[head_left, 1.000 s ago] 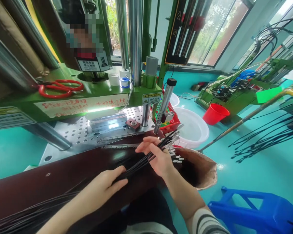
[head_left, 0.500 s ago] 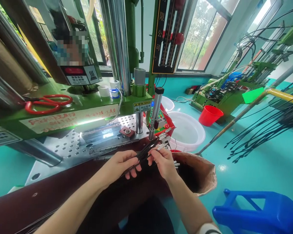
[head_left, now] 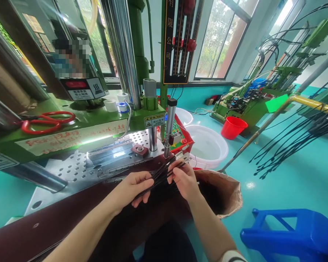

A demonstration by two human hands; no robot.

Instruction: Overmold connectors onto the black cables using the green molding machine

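Note:
A bundle of thin black cables (head_left: 160, 175) with silvery connector ends (head_left: 182, 156) slants up to the right in front of the press. My left hand (head_left: 139, 185) is closed round the bundle, thumb on top. Close to the connector ends, my right hand (head_left: 182, 177) pinches cables between thumb and fingers; how many it grips I cannot make out. Below both hands lies the dark brown bench edge (head_left: 79, 208). Behind them is the press's perforated metal plate (head_left: 74, 165) with a small brown block (head_left: 139, 149) on it.
A brown paper-lined container (head_left: 232, 198) opens just right of my right hand. Beyond it stand a white tub (head_left: 221, 149), a red bucket (head_left: 234, 127) and a blue stool (head_left: 303, 233). Red-handled scissors (head_left: 47, 122) lie on the green press. Black cables (head_left: 284, 145) hang from a yellow pole at right.
The view has shifted slightly right. My left hand has slid a little back along the bundle, and my right hand's fingers have shifted on the cables near the connectors.

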